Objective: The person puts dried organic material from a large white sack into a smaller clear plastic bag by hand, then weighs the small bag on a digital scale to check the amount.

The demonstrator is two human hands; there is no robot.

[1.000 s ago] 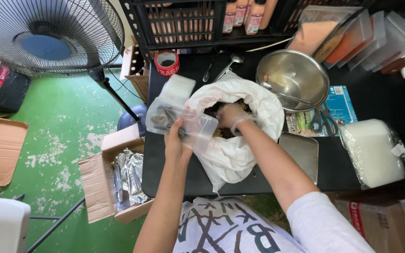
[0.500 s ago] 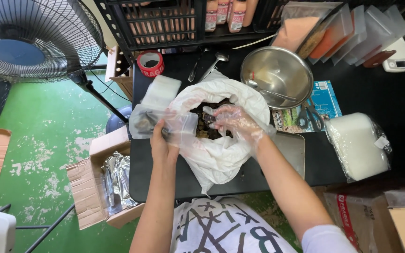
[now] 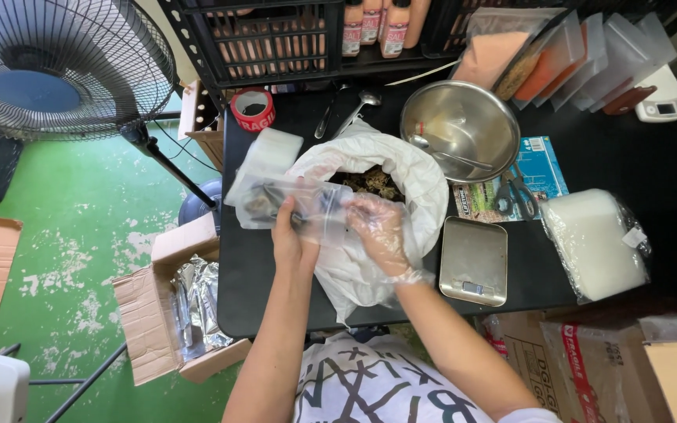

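My left hand (image 3: 287, 239) grips a small clear plastic bag (image 3: 291, 205) with dark contents, held flat over the black table (image 3: 276, 301). My right hand (image 3: 378, 231), in a thin clear glove, holds the right end of that bag at its mouth. Just behind both hands sits a large white sack (image 3: 409, 176), open at the top, with dried brownish-green material (image 3: 370, 182) showing inside. A stack of clear bags (image 3: 272, 153) lies to the left of the sack.
A steel bowl (image 3: 457, 129) with a spoon, a small steel scale (image 3: 473, 260), scissors (image 3: 517, 196), a red tape roll (image 3: 252, 110) and a pack of white bags (image 3: 593, 244) lie on the table. A fan (image 3: 56, 66) and an open carton (image 3: 174, 301) stand left.
My right hand has come out of the white sack and moved to the mouth of the small clear bag. My left hand keeps hold of the bag.
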